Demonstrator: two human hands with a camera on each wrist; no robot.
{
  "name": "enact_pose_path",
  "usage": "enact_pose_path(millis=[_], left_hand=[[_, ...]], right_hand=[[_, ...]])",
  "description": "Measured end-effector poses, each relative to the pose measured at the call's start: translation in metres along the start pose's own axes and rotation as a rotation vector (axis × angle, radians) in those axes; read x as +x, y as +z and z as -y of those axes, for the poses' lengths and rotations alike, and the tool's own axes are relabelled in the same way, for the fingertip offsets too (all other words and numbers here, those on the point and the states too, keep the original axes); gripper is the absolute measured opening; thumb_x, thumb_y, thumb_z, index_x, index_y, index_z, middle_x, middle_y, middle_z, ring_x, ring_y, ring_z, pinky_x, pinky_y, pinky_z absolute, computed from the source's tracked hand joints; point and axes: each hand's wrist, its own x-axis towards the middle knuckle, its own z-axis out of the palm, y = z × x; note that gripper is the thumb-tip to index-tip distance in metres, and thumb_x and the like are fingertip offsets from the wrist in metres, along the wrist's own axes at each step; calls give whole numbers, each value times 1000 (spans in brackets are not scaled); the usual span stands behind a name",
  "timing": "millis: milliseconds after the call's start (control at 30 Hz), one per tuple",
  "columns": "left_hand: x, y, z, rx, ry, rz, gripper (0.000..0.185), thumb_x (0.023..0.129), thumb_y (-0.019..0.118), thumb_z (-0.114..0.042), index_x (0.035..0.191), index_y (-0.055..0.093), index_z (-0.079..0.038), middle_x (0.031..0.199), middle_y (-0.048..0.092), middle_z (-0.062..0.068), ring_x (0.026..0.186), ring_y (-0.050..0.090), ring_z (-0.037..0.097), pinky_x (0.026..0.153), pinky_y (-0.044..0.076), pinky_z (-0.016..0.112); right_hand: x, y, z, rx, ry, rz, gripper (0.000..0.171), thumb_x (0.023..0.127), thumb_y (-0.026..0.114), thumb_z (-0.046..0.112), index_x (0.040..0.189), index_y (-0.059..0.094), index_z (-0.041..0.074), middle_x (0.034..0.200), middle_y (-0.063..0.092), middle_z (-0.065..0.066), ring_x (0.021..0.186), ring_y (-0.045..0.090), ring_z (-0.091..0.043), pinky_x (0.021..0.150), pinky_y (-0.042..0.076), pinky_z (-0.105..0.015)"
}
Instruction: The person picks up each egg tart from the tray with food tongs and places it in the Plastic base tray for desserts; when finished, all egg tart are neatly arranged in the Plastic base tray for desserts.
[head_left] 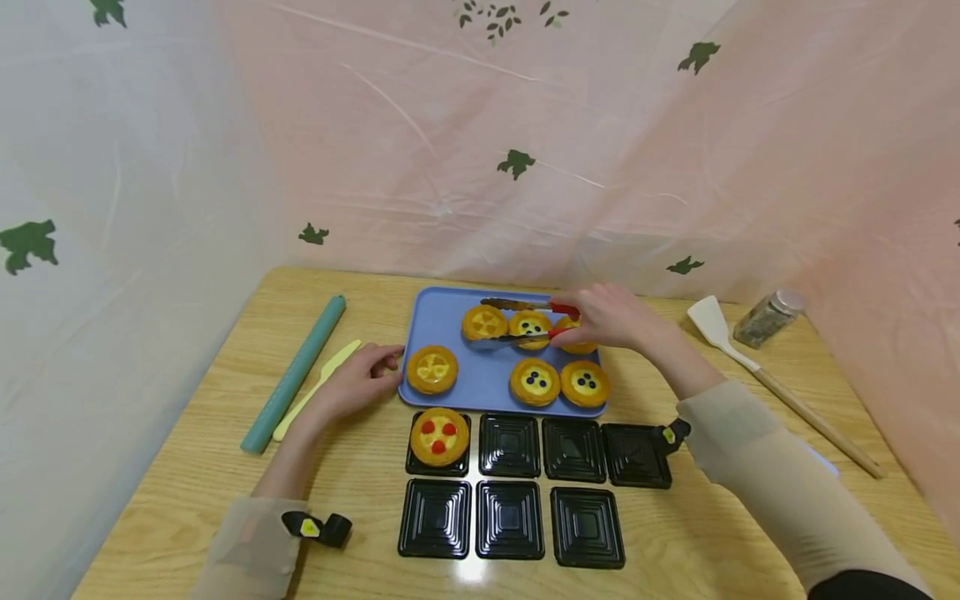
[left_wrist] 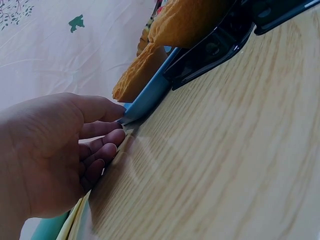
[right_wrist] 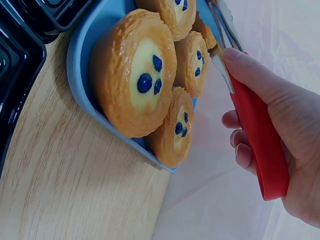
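Note:
My right hand holds red-handled tongs over the back of the blue tray. In the head view their arms spread on either side of a tart with pale wedge-shaped pieces and a blueberry-topped tart. Another back-row tart is partly hidden by the hand. Blueberry tarts sit at the tray's front right, and a second wedge-topped tart at its left. My left hand pinches the tray's left rim between thumb and forefinger, the other fingers curled below.
Several square black dishes lie in two rows before the tray; one bears a red-berry tart. A teal rolling pin and yellow knife lie left. To the right are a white spatula and a jar.

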Motion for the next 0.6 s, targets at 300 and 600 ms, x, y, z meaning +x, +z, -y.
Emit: enact_pose_path(millis=[300,600], left_hand=[[1,1,0,3,2,1,51,98,64,-18,143,56,3,111,65,15,93,55,19,84,44,33],[1,0,1,6,4,-1,50,98,64,-18,144,57,2,110,64,14,93,55,19,84,44,33]], right_hand=[[-1,3,0,-15,-12,-21,66,83,82,51,135,68,12,88,72,-4,65,53,-18,60,39,-30],[-1,7,0,-7,-19,-33,64,84,81,52,134,68,13,94,75,-6,67,55,-17,61,41,-29]])
